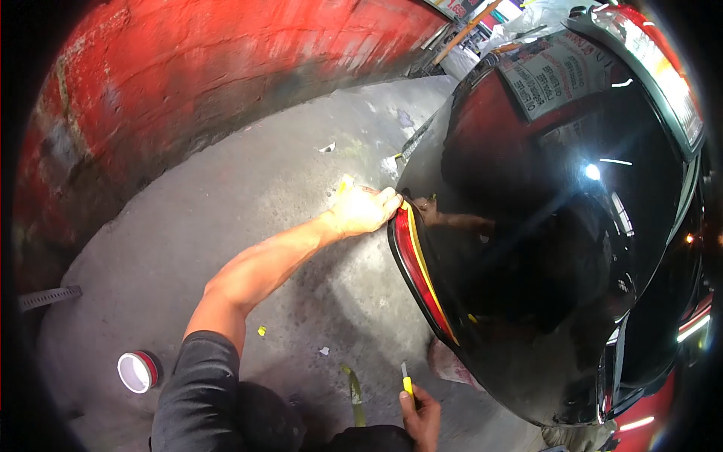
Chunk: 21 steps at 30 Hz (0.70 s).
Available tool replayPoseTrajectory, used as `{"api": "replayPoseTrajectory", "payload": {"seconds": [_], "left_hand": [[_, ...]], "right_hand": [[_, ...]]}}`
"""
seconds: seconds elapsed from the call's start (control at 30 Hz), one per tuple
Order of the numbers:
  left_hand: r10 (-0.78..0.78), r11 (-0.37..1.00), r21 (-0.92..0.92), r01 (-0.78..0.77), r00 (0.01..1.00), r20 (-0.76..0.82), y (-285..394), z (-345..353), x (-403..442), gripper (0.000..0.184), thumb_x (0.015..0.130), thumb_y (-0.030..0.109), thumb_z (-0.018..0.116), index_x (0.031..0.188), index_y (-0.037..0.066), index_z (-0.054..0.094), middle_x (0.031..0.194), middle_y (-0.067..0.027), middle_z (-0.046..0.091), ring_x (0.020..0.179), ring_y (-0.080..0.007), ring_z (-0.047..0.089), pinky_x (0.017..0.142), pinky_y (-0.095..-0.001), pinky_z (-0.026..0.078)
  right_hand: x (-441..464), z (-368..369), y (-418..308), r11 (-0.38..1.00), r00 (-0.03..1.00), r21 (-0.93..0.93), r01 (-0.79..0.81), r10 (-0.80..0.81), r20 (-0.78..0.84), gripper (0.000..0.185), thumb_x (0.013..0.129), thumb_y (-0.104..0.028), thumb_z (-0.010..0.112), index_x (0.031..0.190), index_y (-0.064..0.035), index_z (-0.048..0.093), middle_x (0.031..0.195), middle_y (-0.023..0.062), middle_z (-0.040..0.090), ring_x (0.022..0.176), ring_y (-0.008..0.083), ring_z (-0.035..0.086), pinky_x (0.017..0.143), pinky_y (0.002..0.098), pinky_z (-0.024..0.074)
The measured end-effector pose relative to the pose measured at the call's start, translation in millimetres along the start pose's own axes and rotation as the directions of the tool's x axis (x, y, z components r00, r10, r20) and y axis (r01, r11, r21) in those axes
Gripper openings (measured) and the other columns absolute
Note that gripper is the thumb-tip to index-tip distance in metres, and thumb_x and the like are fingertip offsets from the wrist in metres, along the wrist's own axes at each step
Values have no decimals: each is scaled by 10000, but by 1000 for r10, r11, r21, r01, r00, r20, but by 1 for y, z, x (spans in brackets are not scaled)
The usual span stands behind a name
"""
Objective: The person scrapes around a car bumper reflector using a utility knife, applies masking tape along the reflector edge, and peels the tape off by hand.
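Note:
My left hand [363, 209] reaches out to the upper end of a red light strip [410, 252] on a glossy black car body [520, 256]. Its fingers are pinched together at the end of the yellow tape [422, 260] that runs along the strip's edge. A bit of yellow also shows by the back of this hand. Low in the view, my right hand [423, 419] is closed around a yellow utility knife [407, 383], its blade out and pointing up, apart from the car.
A roll of tape [138, 372] lies on the concrete floor [301, 271] at lower left. Yellow scraps [261, 331] and a yellow-green strip [354, 395] lie nearer. A red wall [203, 68] borders the floor; a perforated metal strip [51, 297] juts in at left.

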<state>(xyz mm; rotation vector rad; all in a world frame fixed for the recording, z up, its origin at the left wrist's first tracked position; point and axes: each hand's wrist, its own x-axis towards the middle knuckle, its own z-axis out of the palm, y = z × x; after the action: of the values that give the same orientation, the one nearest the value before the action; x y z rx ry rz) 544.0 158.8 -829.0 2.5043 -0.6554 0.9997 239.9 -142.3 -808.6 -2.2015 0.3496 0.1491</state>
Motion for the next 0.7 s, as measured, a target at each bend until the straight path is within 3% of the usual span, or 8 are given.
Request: {"api": "replayPoseTrajectory", "payload": {"seconds": [0.13,0.2,0.3,0.37,0.4,0.5,0.63,0.7], "left_hand": [[-42,995,89,40,999,16,0,5,0,222,953,299,490,1036,108,568,861,-78,563,727,-267,677,608,-540,465],[-70,991,113,69,998,8,2,11,0,215,959,299,488,1031,113,567,860,-82,567,715,-283,675,615,-511,476],[-195,966,-207,157,965,-176,10,28,-3,182,930,224,598,999,58,628,745,-50,600,563,-210,625,547,-408,491],[-712,338,-752,567,676,190,29,19,-8,217,956,219,591,959,19,674,719,-53,643,533,-150,593,534,-295,484],[-746,106,-793,600,575,336,34,14,-7,243,962,215,590,926,4,707,709,-48,665,518,-94,554,527,-293,479],[-717,111,-776,621,591,370,43,-5,-3,231,943,200,609,886,-1,707,685,-44,654,509,-95,555,500,-276,466],[-741,78,-742,665,537,403,38,-8,15,207,911,177,640,843,-5,711,658,-46,645,503,-92,552,467,-270,448],[-712,-52,-702,711,466,525,33,-7,20,180,874,146,672,813,-19,710,649,-55,643,494,-98,549,444,-264,433]], "right_hand": [[-2,0,-11,987,995,-134,89,-93,-24,345,875,-229,690,1064,58,679,689,-14,577,622,65,503,555,247,411],[-4,1,-16,999,999,19,-42,42,-3,346,876,-236,694,1060,57,682,693,-13,586,619,71,511,551,252,418],[-5,-2,-17,996,996,38,-85,84,20,361,876,-249,698,1079,49,677,693,-4,591,615,78,518,550,262,427],[-3,-4,-11,998,999,-54,-42,43,14,371,877,-255,696,1095,44,670,695,1,592,624,82,524,562,264,432],[-3,-6,-9,989,1000,-149,-7,9,13,381,878,-261,694,1112,39,664,697,5,593,633,85,529,573,266,437],[-6,-5,-8,1000,998,6,-13,13,64,356,918,-229,680,1132,52,640,871,37,617,741,111,505,667,273,440],[-4,-3,-5,993,995,-55,104,-104,10,389,883,-260,682,1145,26,651,719,33,611,667,95,544,603,279,448],[-10,-1,-19,994,996,86,72,-75,39,368,930,-204,658,1192,53,627,875,1,602,759,94,487,659,257,418]]}}
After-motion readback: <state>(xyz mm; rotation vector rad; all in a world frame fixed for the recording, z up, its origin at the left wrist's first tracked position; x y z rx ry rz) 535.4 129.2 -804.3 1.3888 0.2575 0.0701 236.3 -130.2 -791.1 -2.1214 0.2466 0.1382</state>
